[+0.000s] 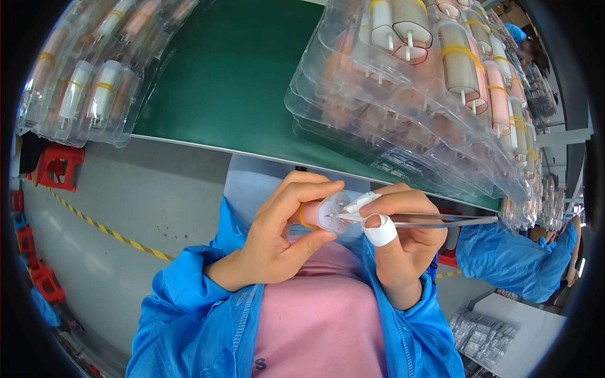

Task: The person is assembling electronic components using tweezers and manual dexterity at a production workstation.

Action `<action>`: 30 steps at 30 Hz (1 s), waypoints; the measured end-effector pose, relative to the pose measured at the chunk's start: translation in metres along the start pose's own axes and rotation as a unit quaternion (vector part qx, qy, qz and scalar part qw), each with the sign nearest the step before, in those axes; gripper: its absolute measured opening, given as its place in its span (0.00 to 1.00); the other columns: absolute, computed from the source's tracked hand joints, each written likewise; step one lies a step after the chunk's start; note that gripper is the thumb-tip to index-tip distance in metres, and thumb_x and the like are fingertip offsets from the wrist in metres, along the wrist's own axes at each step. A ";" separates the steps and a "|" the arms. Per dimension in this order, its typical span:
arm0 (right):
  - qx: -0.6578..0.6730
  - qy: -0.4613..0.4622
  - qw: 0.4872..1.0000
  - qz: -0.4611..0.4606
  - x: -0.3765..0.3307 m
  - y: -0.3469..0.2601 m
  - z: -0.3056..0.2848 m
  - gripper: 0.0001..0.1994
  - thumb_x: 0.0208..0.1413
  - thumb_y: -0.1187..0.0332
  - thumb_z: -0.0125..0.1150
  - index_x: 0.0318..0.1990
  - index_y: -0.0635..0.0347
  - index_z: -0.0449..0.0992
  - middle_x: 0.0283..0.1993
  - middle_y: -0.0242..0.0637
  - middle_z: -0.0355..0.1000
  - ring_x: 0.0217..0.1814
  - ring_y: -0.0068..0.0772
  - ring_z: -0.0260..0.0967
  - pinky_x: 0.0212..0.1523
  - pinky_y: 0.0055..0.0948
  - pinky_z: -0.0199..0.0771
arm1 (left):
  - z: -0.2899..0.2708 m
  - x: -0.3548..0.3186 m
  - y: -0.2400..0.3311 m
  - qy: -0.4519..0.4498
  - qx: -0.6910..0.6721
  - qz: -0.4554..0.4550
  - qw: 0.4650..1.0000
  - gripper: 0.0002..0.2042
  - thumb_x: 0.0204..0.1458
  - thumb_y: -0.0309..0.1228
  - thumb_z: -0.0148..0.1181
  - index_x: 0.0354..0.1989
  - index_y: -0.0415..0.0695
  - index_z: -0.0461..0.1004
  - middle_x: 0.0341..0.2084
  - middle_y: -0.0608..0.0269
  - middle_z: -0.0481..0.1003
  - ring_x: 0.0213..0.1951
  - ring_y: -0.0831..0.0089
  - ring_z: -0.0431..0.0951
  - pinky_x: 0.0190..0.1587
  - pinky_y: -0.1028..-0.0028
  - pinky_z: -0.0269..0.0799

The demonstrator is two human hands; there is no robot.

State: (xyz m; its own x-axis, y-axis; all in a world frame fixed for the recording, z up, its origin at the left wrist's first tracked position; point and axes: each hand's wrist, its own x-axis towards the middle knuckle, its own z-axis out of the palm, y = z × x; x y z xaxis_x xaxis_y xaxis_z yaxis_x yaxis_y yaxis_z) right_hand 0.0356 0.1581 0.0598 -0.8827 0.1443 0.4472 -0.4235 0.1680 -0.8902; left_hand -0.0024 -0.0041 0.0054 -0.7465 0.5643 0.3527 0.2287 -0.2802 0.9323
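Note:
In front of my chest, my left hand (pixel 277 227) is closed round a small pink cylinder (pixel 309 215) with a yellow band. Its clear round end (pixel 329 213) faces right, toward my other hand. My right hand (pixel 406 233) pinches metal tweezers (pixel 457 222), whose long arms stick out to the right. The pointed tips reach the clear end; whether they grip anything there I cannot tell. White wrapping (pixel 380 232) covers my right thumb tip, and more white material (pixel 362 203) is at the index fingertip.
Beyond my hands lies a green tabletop (pixel 220 82). Stacked clear plastic trays (pixel 403 126) of pink, white and grey cylinders stand at the right, with more trays (pixel 82 94) at the left. Red stools (pixel 60 165) are on the floor. A person in blue (pixel 513 258) is at the right.

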 end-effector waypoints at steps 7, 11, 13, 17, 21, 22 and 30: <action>-0.051 -0.022 0.998 -0.003 0.000 -0.004 0.001 0.07 0.43 0.80 0.63 0.32 0.67 0.76 0.29 0.44 0.75 0.29 0.32 0.74 0.30 0.23 0.72 | 0.001 -0.001 0.001 0.022 0.002 -0.001 1.000 0.25 0.46 0.19 0.60 0.54 0.33 0.62 0.48 0.50 0.63 0.47 0.66 0.69 0.49 0.72 0.67; -0.074 -0.033 0.997 -0.015 0.002 -0.004 0.001 0.07 0.43 0.80 0.63 0.32 0.66 0.76 0.29 0.43 0.75 0.28 0.32 0.74 0.29 0.23 0.72 | 0.008 -0.001 0.005 0.066 -0.002 -0.007 0.998 0.26 0.39 0.14 0.61 0.52 0.35 0.66 0.44 0.51 0.66 0.44 0.62 0.69 0.47 0.72 0.65; -0.082 -0.036 0.996 -0.016 0.003 -0.006 0.002 0.06 0.43 0.80 0.63 0.32 0.67 0.76 0.28 0.43 0.75 0.29 0.33 0.74 0.29 0.23 0.73 | 0.008 -0.001 0.005 0.072 0.002 -0.005 0.997 0.27 0.38 0.14 0.61 0.52 0.35 0.67 0.44 0.51 0.67 0.43 0.61 0.70 0.46 0.71 0.66; -0.083 -0.035 0.996 -0.012 0.003 -0.008 0.003 0.06 0.43 0.80 0.63 0.31 0.67 0.76 0.28 0.43 0.75 0.28 0.33 0.74 0.28 0.22 0.72 | 0.007 0.000 0.006 0.079 0.025 0.005 0.997 0.27 0.36 0.13 0.61 0.50 0.35 0.68 0.43 0.51 0.68 0.42 0.61 0.70 0.44 0.71 0.66; -0.080 -0.032 0.996 -0.016 0.003 -0.007 0.002 0.05 0.44 0.80 0.62 0.31 0.67 0.76 0.28 0.43 0.74 0.26 0.31 0.73 0.26 0.22 0.70 | 0.007 0.000 0.005 0.081 0.063 0.024 0.994 0.26 0.34 0.13 0.61 0.49 0.35 0.70 0.42 0.51 0.69 0.40 0.61 0.69 0.42 0.71 0.66; -0.077 -0.035 0.996 -0.008 0.003 -0.006 0.002 0.05 0.44 0.80 0.62 0.31 0.68 0.76 0.28 0.43 0.74 0.26 0.31 0.72 0.26 0.22 0.70 | 0.006 0.000 0.005 0.073 0.090 0.032 0.993 0.26 0.34 0.13 0.61 0.48 0.35 0.70 0.42 0.51 0.69 0.40 0.61 0.69 0.42 0.70 0.66; -0.023 -0.027 0.999 0.006 0.003 -0.001 0.003 0.04 0.45 0.80 0.62 0.31 0.68 0.75 0.28 0.43 0.74 0.27 0.30 0.72 0.27 0.22 0.69 | 0.006 -0.001 0.003 0.079 0.074 0.013 0.994 0.26 0.35 0.13 0.62 0.49 0.36 0.70 0.43 0.51 0.69 0.41 0.60 0.70 0.43 0.70 0.67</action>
State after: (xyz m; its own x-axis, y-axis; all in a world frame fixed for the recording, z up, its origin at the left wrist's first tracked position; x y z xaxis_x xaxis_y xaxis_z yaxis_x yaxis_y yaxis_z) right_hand 0.0330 0.1553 0.0615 -0.8977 0.0930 0.4306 -0.4048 0.2111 -0.8897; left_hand 0.0024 -0.0011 0.0088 -0.8254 0.4256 0.3710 0.3302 -0.1690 0.9286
